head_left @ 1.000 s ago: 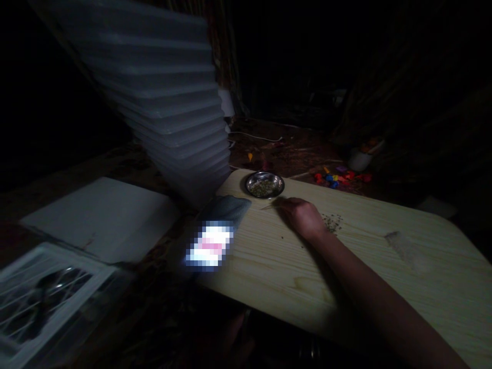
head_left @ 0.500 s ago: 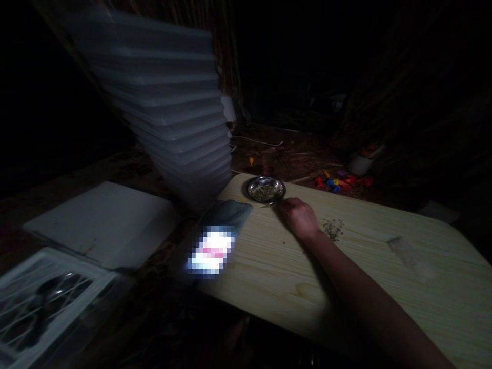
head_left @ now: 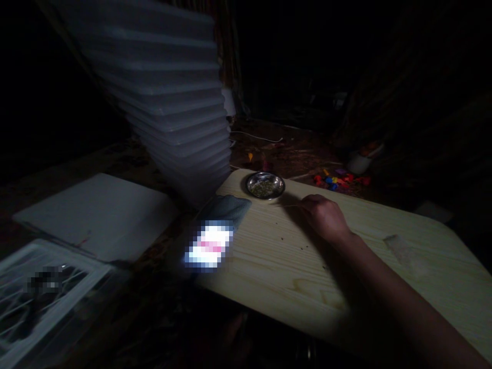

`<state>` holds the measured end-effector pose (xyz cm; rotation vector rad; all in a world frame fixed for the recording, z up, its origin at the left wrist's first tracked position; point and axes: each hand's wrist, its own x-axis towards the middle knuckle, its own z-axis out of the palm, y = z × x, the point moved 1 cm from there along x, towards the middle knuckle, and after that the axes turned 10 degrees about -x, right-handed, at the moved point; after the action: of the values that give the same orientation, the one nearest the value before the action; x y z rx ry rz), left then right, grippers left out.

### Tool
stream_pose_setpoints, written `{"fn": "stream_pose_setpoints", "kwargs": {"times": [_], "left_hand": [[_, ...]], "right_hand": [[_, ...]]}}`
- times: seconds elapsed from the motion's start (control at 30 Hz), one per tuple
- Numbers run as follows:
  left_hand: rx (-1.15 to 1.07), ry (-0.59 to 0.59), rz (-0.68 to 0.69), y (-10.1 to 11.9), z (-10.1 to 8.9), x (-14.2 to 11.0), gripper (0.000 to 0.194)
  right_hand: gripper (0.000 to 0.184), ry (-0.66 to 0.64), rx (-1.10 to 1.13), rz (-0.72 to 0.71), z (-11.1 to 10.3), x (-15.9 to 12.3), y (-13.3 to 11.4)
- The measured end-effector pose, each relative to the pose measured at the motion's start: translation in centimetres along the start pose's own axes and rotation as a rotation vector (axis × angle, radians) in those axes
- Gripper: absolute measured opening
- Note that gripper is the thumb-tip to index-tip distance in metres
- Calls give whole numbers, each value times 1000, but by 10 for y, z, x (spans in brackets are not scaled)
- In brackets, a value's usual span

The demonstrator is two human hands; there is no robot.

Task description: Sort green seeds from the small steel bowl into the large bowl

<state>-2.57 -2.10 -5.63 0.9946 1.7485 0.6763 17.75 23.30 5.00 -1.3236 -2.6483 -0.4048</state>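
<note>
My right hand (head_left: 326,218) is closed in a pinch above the wooden-topped table (head_left: 265,277). From its fingers a thin, pale, stick-like thing (head_left: 286,205) points left; its exact kind is too faint to make out. Just beyond its tip stands a shiny metal bowl (head_left: 251,192) with small greenish bits (head_left: 265,189) in it. A few dark specks (head_left: 282,238) lie on the tabletop left of my wrist. What looks like my left hand (head_left: 234,330) is in deep shadow below the table's near edge, its fingers not readable.
A glowing phone (head_left: 210,245) and a grey cloth (head_left: 226,207) are at the table's left end. A tall ribbed white stack (head_left: 172,107) rises behind. White crates (head_left: 96,215) stand at left. Colourful small pieces (head_left: 342,180) and a white pot (head_left: 359,163) are on the floor beyond.
My right hand has moved right, away from the bowl, with the thin stick-like thing in it. It now covers where a cluster of small bits lay on the table. The view has shifted slightly.
</note>
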Motion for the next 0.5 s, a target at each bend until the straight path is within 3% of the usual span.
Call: {"fn": "stream_pose_setpoints", "kwargs": {"times": [0.1, 0.3, 0.5], "left_hand": [[7, -16, 4, 2, -1, 0, 32], [17, -19, -4, 0, -1, -1, 33], [10, -25, 1, -4, 2, 2, 32]], "right_hand": [[27, -35, -13, -15, 2, 4, -10], [29, -50, 52, -206, 2, -4, -40], [33, -118, 39, -308, -15, -34, -35]]}}
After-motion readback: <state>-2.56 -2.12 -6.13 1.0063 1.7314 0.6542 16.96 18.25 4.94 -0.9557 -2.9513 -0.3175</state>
